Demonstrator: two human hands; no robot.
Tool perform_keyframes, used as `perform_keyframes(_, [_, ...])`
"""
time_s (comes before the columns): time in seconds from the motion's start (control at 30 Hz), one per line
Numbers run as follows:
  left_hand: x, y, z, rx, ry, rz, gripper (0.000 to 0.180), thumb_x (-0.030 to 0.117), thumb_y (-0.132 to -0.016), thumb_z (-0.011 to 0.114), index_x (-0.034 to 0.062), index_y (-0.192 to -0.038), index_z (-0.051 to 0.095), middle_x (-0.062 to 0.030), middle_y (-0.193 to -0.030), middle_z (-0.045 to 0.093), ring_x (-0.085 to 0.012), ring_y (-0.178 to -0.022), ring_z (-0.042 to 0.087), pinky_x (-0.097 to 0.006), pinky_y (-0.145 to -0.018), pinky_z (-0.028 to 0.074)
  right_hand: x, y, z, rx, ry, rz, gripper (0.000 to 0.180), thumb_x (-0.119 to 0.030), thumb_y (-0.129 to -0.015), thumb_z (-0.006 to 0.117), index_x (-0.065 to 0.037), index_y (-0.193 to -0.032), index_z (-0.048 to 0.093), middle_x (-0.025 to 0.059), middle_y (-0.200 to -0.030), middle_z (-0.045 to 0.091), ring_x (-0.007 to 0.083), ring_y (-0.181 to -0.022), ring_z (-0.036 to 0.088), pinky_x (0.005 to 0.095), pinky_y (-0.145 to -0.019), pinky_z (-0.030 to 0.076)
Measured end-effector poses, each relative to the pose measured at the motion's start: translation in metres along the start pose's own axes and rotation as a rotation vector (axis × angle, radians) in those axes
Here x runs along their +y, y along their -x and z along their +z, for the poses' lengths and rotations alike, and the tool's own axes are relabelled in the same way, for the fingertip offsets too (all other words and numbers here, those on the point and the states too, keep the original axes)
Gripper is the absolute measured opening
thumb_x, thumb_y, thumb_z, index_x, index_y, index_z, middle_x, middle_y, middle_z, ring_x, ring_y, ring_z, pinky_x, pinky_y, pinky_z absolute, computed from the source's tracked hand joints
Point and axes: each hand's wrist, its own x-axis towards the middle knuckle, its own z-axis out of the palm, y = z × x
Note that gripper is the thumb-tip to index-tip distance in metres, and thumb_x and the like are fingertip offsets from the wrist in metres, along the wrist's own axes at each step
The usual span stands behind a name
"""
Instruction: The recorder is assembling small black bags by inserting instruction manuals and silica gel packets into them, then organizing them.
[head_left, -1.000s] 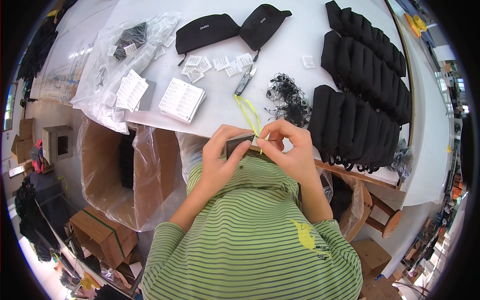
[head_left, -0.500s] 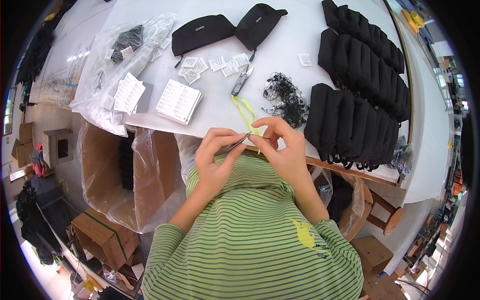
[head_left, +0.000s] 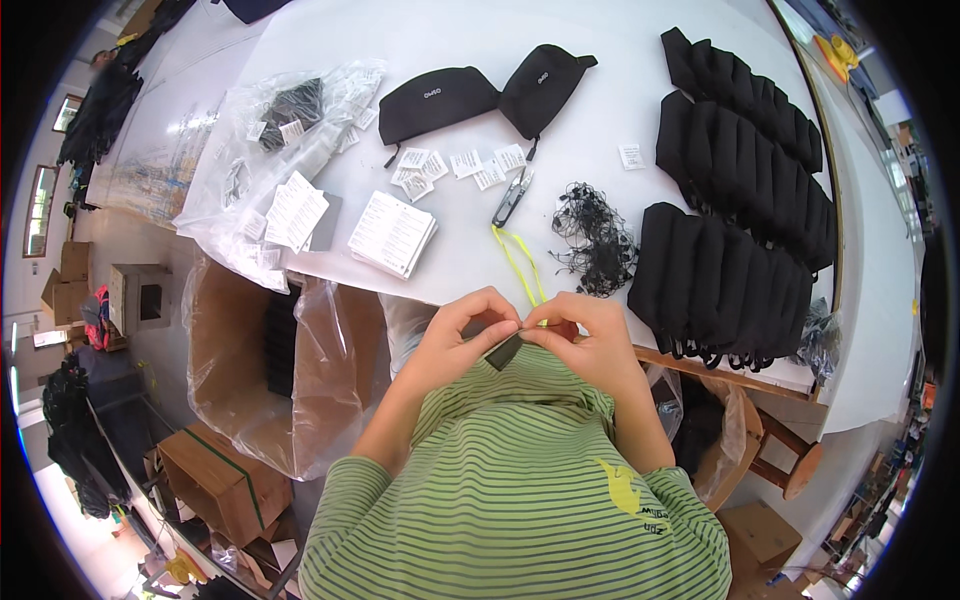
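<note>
Pinching a small dark tag (head_left: 503,351) between left hand (head_left: 455,345) and right hand (head_left: 590,345).

Bright, even indoor light, sharp focus.
White table (head_left: 600,110) glares far; fisheye bends edges, black vignette rims the corners.

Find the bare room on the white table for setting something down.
Free: the table's far strip beyond the two black pouches. Crowded: around the paper tags, tangled cords and stacked pouches.
</note>
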Motion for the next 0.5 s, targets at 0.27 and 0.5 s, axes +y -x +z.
perform_keyframes(0.27, [0.007,-0.023,0.002,0.107,-0.035,0.142,0.008,0.009,-0.092,0.055,0.0017,-0.09,0.053,-0.002,-0.084,0.052,-0.0097,-0.075,0.052,-0.024,-0.071,0.043,0.014,-0.002,-0.004,-0.039,-0.229,0.079,0.012,-0.013,-0.083,0.069,-0.005,-0.086,0.061,-0.0008,-0.06,0.055,0.0036,-0.052,0.048,0.0201,-0.05,0.035])
perform_keyframes(0.5, [-0.005,-0.188,-0.066,0.372,-0.601,0.45,0.016,0.007,-0.085,0.057,0.0004,-0.1,0.057,-0.0105,-0.104,0.061,-0.0235,-0.081,0.061,-0.033,-0.076,0.047,0.016,0.004,-0.016,0.001,-0.193,0.121,0.01,-0.01,-0.083,0.068,-0.001,-0.086,0.064,-0.0015,-0.063,0.059,0.0024,-0.053,0.05,0.0187,-0.051,0.037])
